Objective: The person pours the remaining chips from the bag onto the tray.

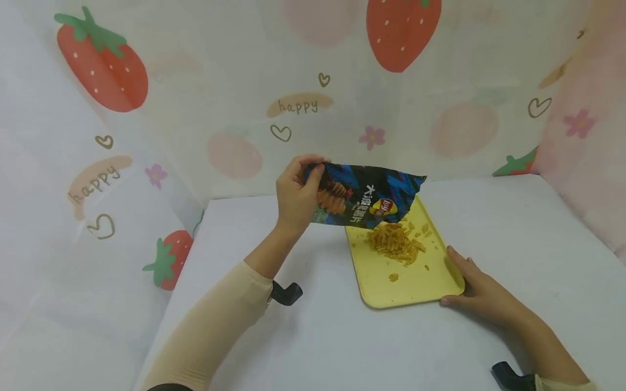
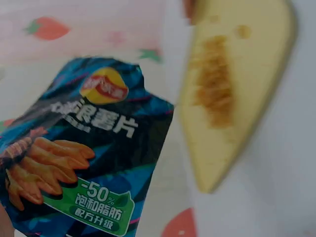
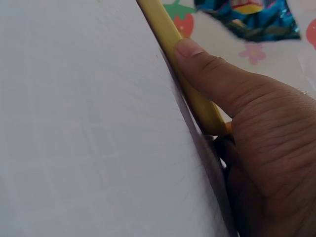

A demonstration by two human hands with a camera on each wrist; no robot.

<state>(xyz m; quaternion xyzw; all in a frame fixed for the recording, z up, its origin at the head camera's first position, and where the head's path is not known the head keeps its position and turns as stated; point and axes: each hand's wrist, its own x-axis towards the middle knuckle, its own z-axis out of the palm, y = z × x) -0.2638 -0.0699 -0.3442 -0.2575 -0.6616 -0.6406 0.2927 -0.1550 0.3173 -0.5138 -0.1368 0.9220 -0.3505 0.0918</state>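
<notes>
My left hand (image 1: 299,193) grips one end of a dark blue potato chip bag (image 1: 369,195), thumb in front. The bag is held sideways over the far part of a yellow tray (image 1: 391,293), its torn right end tilted down. Below it, a heap of broken potato chips (image 1: 395,241) lies on the tray, with loose crumbs around. My right hand (image 1: 481,288) holds the tray's near right corner, thumb on the front edge and fingers along the right side. In the right wrist view the thumb (image 3: 207,71) presses the tray's edge (image 3: 197,106); the other fingers are mostly hidden.
The tray lies on a white table (image 1: 313,336). Behind stands a pale wall covering (image 1: 235,108) printed with strawberries and hearts, which also closes off the left and right sides. A black wrist mount (image 1: 287,293) sticks out from the left sleeve, another (image 1: 511,376) from the right.
</notes>
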